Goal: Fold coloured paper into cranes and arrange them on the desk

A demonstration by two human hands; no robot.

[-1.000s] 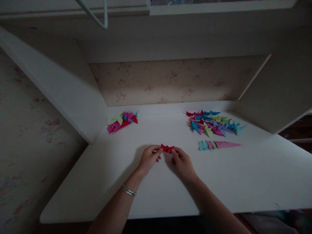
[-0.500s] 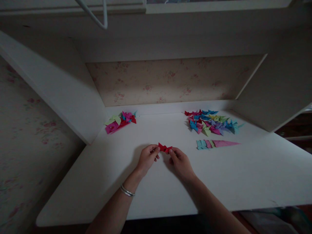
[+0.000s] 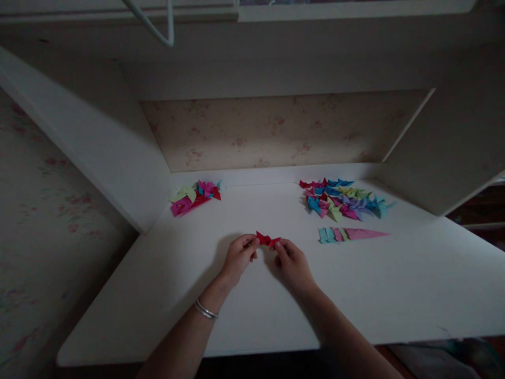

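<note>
A small red folded-paper piece (image 3: 267, 240) with pointed ends is held just above the white desk, between my two hands. My left hand (image 3: 240, 255) pinches its left end between thumb and fingers. At its right end, my right hand (image 3: 292, 262) grips the paper the same way. To the right lies a row of overlapping flat folded papers (image 3: 351, 235) in teal, pink and green, ending in a long pink point. Behind that row is a heap of colourful folded-paper pieces (image 3: 339, 199). A smaller heap of folded papers (image 3: 195, 197) sits at the back left.
The white desk (image 3: 158, 316) has side panels at left and right and a low ledge (image 3: 256, 175) along its back. An overhead shelf (image 3: 276, 63) hangs above it, with a white bent rod (image 3: 158, 32) at upper left.
The right end of the red folded paper has shifted slightly right with my right hand. My left hand stays nearly in place.
</note>
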